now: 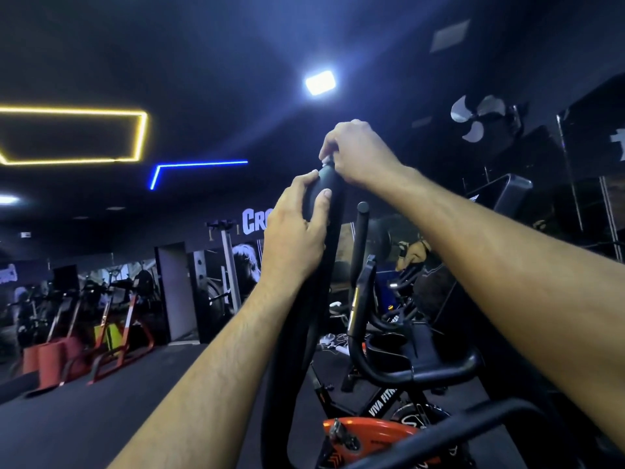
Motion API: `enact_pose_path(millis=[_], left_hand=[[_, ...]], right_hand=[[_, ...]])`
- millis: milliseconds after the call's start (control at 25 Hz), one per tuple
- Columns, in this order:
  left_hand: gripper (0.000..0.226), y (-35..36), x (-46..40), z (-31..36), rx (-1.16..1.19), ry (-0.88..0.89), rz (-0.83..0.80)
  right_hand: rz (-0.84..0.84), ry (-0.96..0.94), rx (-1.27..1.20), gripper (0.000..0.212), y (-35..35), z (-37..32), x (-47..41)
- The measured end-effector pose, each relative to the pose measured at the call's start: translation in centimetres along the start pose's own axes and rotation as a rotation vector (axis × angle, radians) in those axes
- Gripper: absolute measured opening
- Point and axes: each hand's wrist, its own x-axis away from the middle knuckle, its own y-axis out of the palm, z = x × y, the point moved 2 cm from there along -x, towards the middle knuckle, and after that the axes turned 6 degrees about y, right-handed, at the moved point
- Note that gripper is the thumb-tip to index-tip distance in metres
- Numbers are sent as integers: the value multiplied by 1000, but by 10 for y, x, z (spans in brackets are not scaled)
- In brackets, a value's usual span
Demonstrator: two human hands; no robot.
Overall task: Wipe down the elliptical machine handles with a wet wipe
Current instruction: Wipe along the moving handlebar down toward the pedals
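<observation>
A tall black elliptical handle (pixel 333 211) rises in the centre of the view. My left hand (pixel 297 228) grips it just below its rounded top, thumb across the front. My right hand (pixel 355 150) is curled over the very tip of the handle, and a small bit of white wipe (pixel 327 160) shows under its fingers. A second black handle (pixel 360 238) stands upright just to the right, untouched. The rest of the wipe is hidden inside my right hand.
The elliptical's orange flywheel housing (pixel 365 431) and curved black lower bar (pixel 439 370) sit below my arms. Orange-framed gym machines (pixel 111 326) line the left wall. A wall fan (pixel 477 118) hangs at upper right. Dark floor (pixel 101 401) stretches to the left.
</observation>
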Motion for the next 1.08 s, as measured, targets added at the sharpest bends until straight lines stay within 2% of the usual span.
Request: enact_pose_path(millis=[160, 280, 440, 640, 880, 1080], left_hand=[[29, 1, -1, -1, 0, -34, -28], [26, 0, 0, 3, -4, -86, -52], [27, -1, 1, 7, 7, -117, -56], [24, 0, 1, 2, 1, -97, -47], [24, 0, 0, 5, 11, -100, -16], [27, 3, 3, 7, -80, -97, -15]], right_hand=[[-57, -160, -21, 33, -18, -6, 13], [-6, -124, -49, 29, -26, 7, 4], [48, -38, -168, 33, -3, 18, 1], [156, -208, -271, 38, 5, 20, 17], [80, -298, -328, 31, 1, 32, 2], [292, -319, -552, 28, 24, 46, 14]])
